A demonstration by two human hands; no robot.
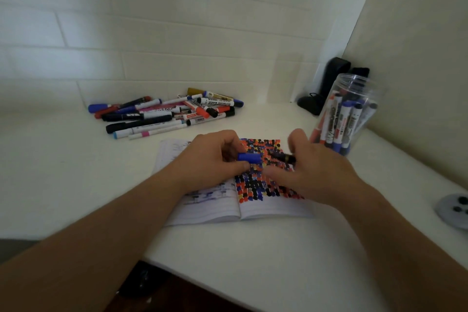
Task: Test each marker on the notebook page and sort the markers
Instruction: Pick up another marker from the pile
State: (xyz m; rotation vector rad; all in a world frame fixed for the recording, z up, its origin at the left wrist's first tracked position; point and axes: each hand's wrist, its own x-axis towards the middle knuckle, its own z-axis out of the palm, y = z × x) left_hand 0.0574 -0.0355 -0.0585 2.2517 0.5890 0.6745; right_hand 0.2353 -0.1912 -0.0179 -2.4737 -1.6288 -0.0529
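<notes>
An open notebook (273, 206) lies on the white table, its right page covered with rows of red, blue and black dots. Over that page my left hand (210, 162) pinches a blue marker cap (249, 157). My right hand (314, 172) holds a dark marker (285, 158) whose tip points left toward the cap. The marker's rear end is hidden by my fingers. A loose pile of markers (164, 113) lies at the back of the table. To the right stands a clear plastic jar (345, 119) holding several markers upright.
A tiled wall runs behind the table and a plain wall closes the right side. Black objects (326, 83) sit in the back corner behind the jar. A grey round item (453, 206) lies at the right edge. The table's front edge (228, 286) is below my arms.
</notes>
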